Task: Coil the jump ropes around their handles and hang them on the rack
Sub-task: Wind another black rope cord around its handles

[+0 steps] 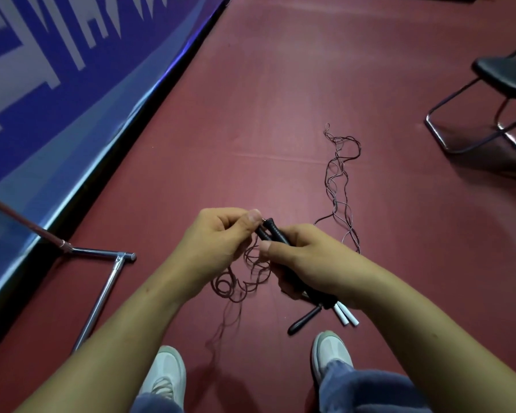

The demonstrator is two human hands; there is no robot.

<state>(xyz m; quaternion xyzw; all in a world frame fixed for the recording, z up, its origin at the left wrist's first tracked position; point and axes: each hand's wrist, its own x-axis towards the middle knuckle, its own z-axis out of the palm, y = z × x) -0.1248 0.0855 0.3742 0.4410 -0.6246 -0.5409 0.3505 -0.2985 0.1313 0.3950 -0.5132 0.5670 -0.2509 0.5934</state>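
My right hand (304,260) grips a pair of black jump-rope handles (273,231) held side by side, their tips pointing up and left. My left hand (221,236) pinches the thin dark rope at the top of those handles. Loose loops of that rope (239,281) hang below my hands. More thin ropes (338,186) lie tangled in a long strand on the red floor beyond my right hand. Under my right wrist, another black handle (303,320) and two white-tipped handles (347,317) lie on the floor.
A chrome rack base (102,296) with a red pole stands at the left beside a blue banner wall (57,93). A black folding chair (495,93) stands at the far right. My two white shoes (164,374) are on the red floor (265,99) below.
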